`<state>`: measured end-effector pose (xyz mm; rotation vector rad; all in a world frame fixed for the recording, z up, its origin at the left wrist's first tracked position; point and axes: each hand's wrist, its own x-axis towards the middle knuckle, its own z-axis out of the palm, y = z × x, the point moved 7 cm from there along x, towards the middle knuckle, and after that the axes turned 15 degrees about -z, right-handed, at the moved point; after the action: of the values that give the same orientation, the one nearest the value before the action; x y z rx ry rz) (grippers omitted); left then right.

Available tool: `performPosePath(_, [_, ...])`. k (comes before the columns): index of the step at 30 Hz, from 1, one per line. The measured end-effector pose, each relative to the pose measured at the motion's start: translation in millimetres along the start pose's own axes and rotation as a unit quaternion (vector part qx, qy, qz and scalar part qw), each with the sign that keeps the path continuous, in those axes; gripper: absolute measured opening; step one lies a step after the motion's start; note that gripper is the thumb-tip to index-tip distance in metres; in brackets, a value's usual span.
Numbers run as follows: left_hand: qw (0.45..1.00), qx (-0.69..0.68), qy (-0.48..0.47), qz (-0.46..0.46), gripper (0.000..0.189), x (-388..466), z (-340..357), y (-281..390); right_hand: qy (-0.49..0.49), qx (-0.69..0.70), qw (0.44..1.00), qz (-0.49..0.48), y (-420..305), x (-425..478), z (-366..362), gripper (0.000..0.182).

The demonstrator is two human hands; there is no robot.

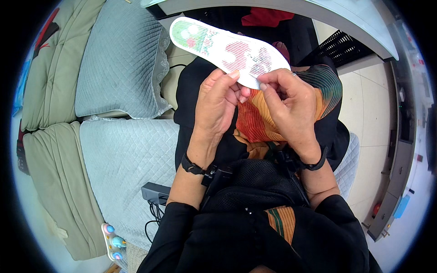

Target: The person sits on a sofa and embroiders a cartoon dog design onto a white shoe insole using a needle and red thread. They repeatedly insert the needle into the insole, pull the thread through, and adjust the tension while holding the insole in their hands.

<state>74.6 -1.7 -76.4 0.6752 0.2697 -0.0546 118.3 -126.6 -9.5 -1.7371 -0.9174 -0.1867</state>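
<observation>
A white shoe insole with green, red and dark striped print is held up over my lap, its green-printed heel end pointing to the upper left. My left hand grips its lower edge near the middle, thumb on top and fingers curled beneath. At the lower edge of the wider end, my right hand pinches the rim between thumb and index finger. Both hands wear black wrist straps with small dark devices. Under the insole lies the patterned orange, red and green cloth of my clothing.
A grey quilted sofa cover and a quilted cushion are on the left. A black box with cables lies beside me. A white-topped table arches ahead, with a red cloth below. A long cabinet stands at the right.
</observation>
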Motion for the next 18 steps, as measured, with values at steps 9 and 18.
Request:
performPosePath(9, [0.999,-0.025,-0.014,-0.017,0.023,3.3,-2.3,-3.6,0.014,0.049,0.999,0.002,8.2,-1.4,2.4,0.007])
performPosePath(18, [0.997,-0.048,-0.042,-0.043,0.025,7.5,-6.7,-7.6,0.019,0.091,0.995,0.039,18.1,-4.1,7.7,0.006])
